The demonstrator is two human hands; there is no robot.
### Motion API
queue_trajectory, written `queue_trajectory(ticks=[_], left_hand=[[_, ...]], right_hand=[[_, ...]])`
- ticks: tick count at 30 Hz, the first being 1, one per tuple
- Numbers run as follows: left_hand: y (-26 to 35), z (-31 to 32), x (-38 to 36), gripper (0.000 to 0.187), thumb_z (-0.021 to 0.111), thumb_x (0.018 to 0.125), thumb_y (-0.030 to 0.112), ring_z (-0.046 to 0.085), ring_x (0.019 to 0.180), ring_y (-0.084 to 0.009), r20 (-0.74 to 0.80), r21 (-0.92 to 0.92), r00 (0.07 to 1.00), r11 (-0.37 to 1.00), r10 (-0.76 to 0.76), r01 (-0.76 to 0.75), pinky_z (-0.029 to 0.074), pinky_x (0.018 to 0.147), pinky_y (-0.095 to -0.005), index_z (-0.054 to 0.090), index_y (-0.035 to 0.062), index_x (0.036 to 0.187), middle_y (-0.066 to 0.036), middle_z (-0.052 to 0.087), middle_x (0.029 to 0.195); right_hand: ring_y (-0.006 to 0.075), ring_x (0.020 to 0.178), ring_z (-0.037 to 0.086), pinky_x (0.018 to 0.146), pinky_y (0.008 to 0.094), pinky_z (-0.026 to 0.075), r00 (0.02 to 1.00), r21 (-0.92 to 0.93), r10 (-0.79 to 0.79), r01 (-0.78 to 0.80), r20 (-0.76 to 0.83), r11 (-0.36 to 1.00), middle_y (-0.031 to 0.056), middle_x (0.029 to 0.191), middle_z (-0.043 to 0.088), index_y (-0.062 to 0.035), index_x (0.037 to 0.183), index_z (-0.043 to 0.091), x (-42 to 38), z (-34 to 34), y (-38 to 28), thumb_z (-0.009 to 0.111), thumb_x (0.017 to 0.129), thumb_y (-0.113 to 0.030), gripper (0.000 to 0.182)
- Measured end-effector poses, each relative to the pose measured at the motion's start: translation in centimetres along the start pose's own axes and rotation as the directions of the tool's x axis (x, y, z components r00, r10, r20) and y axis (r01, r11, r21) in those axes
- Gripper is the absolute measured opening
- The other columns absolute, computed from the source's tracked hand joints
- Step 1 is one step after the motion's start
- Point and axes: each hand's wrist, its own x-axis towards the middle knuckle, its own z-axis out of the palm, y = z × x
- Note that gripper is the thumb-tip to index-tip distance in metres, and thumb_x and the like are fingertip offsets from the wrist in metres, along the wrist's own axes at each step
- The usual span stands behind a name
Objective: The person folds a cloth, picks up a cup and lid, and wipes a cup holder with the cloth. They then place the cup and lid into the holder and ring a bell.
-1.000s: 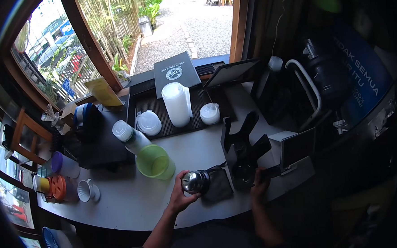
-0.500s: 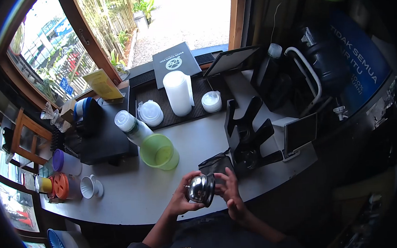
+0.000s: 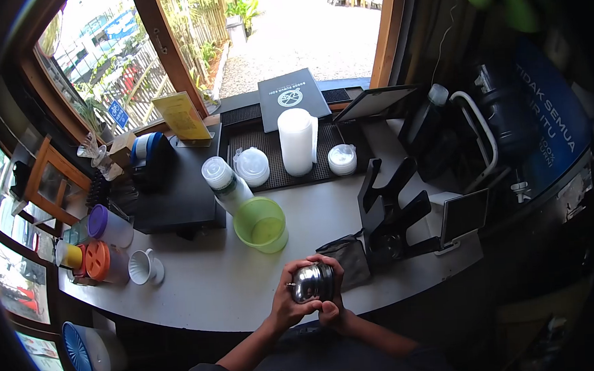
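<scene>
Pale grey counter (image 3: 195, 288): white ribbed dripper (image 3: 145, 267), orange-lidded plastic canister (image 3: 107, 262) near left edge; tall white cylinder (image 3: 296, 144) toward back edge.

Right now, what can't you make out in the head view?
Head view:
- Metal dome: underside, covered by the right hand.
- Black pouch: near-left part, behind the same hand.
- Dark shirt: cut off by the bottom edge.
- Leaves: blurred, cut by the top edge.
</scene>
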Motion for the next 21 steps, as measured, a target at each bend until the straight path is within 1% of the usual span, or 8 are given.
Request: queue_trajectory(ticks=[5,8,11,14,16,17,18,21], left_hand=[[0.1,-0.1,0.5,0.083,0.091,0.069,0.035,0.053,0.119,-0.0252,-0.018,0.030,0.999,0.999,-0.028,0.029,0.045,0.103,-0.0373,0.045,0.0077,0.133,-0.014,0.051,0.128],[1.1,0.8,1.3,0.081,0.091,0.071,0.034,0.052,0.121,-0.0263,-0.047,-0.022,0.999,1.000,0.018,-0.020,0.046,0.102,-0.0379,0.045,0.0072,0.133,-0.014,0.051,0.130],[0.3,-0.3,1.6,0.082,0.084,0.078,0.044,0.051,0.123,-0.0284,-0.001,0.379,0.988,0.914,0.154,-0.142,0.044,0.104,-0.0398,0.043,0.0059,0.137,-0.016,0.050,0.132],[1.9,-1.7,2.0,0.083,0.076,0.084,0.053,0.046,0.130,-0.0282,0.090,0.536,0.995,0.841,0.032,-0.076,0.042,0.107,-0.0409,0.039,0.0059,0.142,-0.015,0.047,0.136],[0.3,-2.2,1.5,0.077,0.070,0.088,0.054,0.046,0.131,-0.0288,-0.028,0.249,0.999,0.968,0.038,-0.030,0.040,0.108,-0.0427,0.042,0.0060,0.141,-0.015,0.047,0.136],[-0.3,-2.5,1.4,0.074,0.068,0.090,0.054,0.045,0.131,-0.0291,-0.082,0.093,0.996,0.995,0.028,-0.021,0.039,0.108,-0.0435,0.043,0.0061,0.141,-0.015,0.047,0.137],[-0.3,-2.9,1.5,0.067,0.071,0.089,0.047,0.046,0.130,-0.0331,-0.051,0.290,0.980,0.942,0.190,-0.168,0.040,0.107,-0.0451,0.048,0.0062,0.137,-0.017,0.047,0.138],[0.6,-3.5,0.9,0.069,0.077,0.084,0.042,0.046,0.129,-0.0377,0.161,0.700,0.950,0.647,0.266,-0.300,0.041,0.106,-0.0467,0.049,0.0072,0.138,-0.019,0.045,0.140]], right_hand=[[0.0296,0.127,0.045,0.103,0.0425,0.042,0.999,-0.037,-0.039,0.039,0.004,0.999,0.0193,0.139,0.036,-0.0083,0.149,0.019,0.3,-0.5,1.4,0.050,0.091,-0.064,0.086],[0.0267,0.125,0.047,0.103,0.0399,0.042,0.976,0.187,0.203,-0.186,-0.075,0.965,0.0159,0.135,0.041,-0.0091,0.149,0.023,0.1,-0.3,0.8,0.052,0.089,-0.062,0.085],[0.0265,0.123,0.051,0.101,0.0397,0.047,0.912,0.481,0.405,-0.329,-0.061,0.813,0.0125,0.133,0.046,-0.0111,0.147,0.028,0.4,-0.6,0.9,0.055,0.084,-0.062,0.085],[0.0342,0.111,0.061,0.097,0.0459,0.051,0.841,0.743,0.536,-0.403,0.070,0.534,0.0150,0.126,0.056,-0.0142,0.147,0.033,1.5,-1.5,0.7,0.051,0.086,-0.062,0.080],[0.0406,0.108,0.063,0.095,0.0530,0.051,0.803,0.890,0.572,-0.374,0.170,0.261,0.0165,0.127,0.059,-0.0153,0.148,0.037,1.4,-2.1,2.0,0.041,0.089,-0.063,0.076],[0.0407,0.108,0.063,0.096,0.0540,0.050,0.797,0.891,0.570,-0.391,0.202,0.231,0.0164,0.129,0.058,-0.0155,0.148,0.037,1.2,-2.4,2.8,0.039,0.089,-0.064,0.076],[0.0408,0.109,0.063,0.097,0.0550,0.049,0.790,0.891,0.566,-0.408,0.234,0.200,0.0162,0.131,0.057,-0.0156,0.148,0.038,1.1,-2.8,3.4,0.038,0.090,-0.064,0.076],[0.0395,0.120,0.058,0.103,0.0588,0.045,0.736,0.858,0.621,-0.476,0.269,0.192,0.0151,0.139,0.054,-0.0138,0.147,0.041,1.1,-2.6,4.1,0.027,0.092,-0.064,0.076]])
